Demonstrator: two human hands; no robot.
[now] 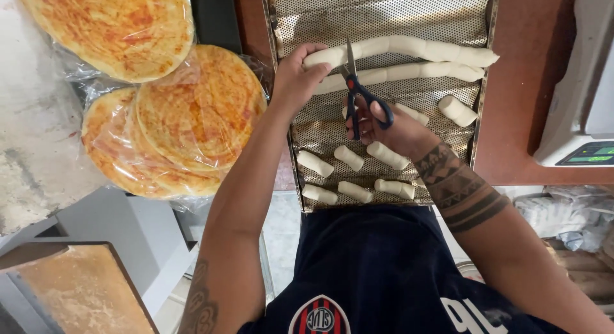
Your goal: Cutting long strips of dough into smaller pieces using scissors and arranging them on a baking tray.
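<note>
Reddish-brown counter [511,116] carries a perforated metal baking tray [384,14] holding two long dough ropes and several short cut pieces [348,158] in rows nearer the person. At the tray's left edge, the left hand [295,78] closes around the end of the upper dough rope [409,49], while the right hand [390,126] grips blue-handled scissors [358,91], blades pointing up against that rope. Bagged sauce-topped flatbreads [192,110] lie left of the tray.

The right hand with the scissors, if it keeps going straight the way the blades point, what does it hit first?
The right hand aims the scissors up the tray. The blade tips already sit at the upper dough rope held by the left hand, so that rope comes first, though depth is unclear.
</note>
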